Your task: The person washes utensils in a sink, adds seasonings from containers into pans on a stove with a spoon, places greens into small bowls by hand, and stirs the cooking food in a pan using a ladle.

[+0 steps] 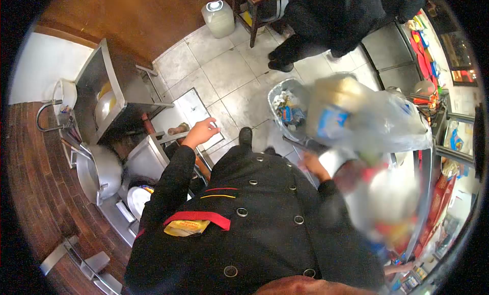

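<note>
My left hand (201,133) is raised in front of my dark jacket, over the tiled floor near a white floor panel (192,107). Its fingers are loosely bent with a gap at the thumb, and nothing shows in them. Low on the right, my right hand (316,165) is blurred beside a pale surface; its fingers are too smeared to read, and whether it holds anything is unclear. Ahead of it stands a lined trash bin (275,104) holding wrappers and other waste. A smudge over the right side hides much around a clear plastic bag (402,122).
A metal sink (114,86) with a bowl in it and a large metal pot (108,175) line the left. A plastic jug (218,22) and a wooden stool (254,0) stand ahead. Another person in dark clothing (331,17) is beyond the bin. Stocked shelves (428,45) run along the right.
</note>
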Motion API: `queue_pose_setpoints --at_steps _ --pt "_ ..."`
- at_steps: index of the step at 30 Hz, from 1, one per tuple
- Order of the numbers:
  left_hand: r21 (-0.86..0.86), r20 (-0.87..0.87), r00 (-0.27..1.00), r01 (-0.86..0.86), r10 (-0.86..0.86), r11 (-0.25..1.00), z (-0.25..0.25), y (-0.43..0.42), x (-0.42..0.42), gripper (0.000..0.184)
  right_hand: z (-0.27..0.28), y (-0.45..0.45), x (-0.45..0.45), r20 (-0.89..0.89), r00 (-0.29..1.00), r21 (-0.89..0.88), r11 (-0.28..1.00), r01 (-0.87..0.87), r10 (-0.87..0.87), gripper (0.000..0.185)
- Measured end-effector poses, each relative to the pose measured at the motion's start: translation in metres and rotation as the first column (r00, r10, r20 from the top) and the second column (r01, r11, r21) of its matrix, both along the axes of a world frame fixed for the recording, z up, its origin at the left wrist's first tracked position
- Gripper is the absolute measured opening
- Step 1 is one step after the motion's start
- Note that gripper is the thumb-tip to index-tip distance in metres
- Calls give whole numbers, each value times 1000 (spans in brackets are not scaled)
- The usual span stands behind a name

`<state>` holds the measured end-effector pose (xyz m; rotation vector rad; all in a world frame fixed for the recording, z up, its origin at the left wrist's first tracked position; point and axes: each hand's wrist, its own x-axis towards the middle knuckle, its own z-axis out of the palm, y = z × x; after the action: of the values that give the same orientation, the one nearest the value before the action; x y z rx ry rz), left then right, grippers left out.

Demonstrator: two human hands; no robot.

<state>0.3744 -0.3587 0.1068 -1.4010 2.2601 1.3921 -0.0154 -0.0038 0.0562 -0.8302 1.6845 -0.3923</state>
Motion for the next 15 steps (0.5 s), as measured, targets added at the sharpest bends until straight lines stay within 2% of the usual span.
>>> queue_pose_setpoints --at_steps 1,2,3,4,7,8,11,13,14,15 --pt "-88 -30 999 36 -39 995 5 -10 -5 50 5 -10 -1 83 983 144 978 150 -163 45" --pt "-56 -34 999 36 -38 998 9 -21 -14 51 -7 -9 -2 161 956 225 952 206 -245 44" --pt "-57 -36 999 36 -38 998 17 -30 -26 51 -20 -2 -4 159 956 224 952 207 -245 44" --pt "-30 -68 997 22 -24 999 24 -39 -38 53 -37 12 -9 138 989 60 997 54 -62 44" --pt "-24 -118 992 32 -35 999 27 -70 -64 52 -16 -19 -2 60 998 219 975 -32 20 41" --pt "-14 -146 989 26 -28 1000 28 -81 -70 51 -39 -15 -7 39 995 62 993 -99 97 40" --pt "-25 -200 978 51 -55 998 9 -117 -78 48 -26 -66 -14 -96 991 -95 991 -98 89 38" --pt "228 -151 981 -88 124 970 -20 -143 -68 54 -109 -81 -39 -259 939 -348 885 -309 226 43" --pt "233 -101 974 -176 204 956 -57 -154 -52 53 -15 -145 -36 -172 957 2 971 -237 234 44" --pt "229 -47 958 -264 282 937 -96 -165 -31 51 -38 -159 -53 -167 962 -12 975 -222 217 44"
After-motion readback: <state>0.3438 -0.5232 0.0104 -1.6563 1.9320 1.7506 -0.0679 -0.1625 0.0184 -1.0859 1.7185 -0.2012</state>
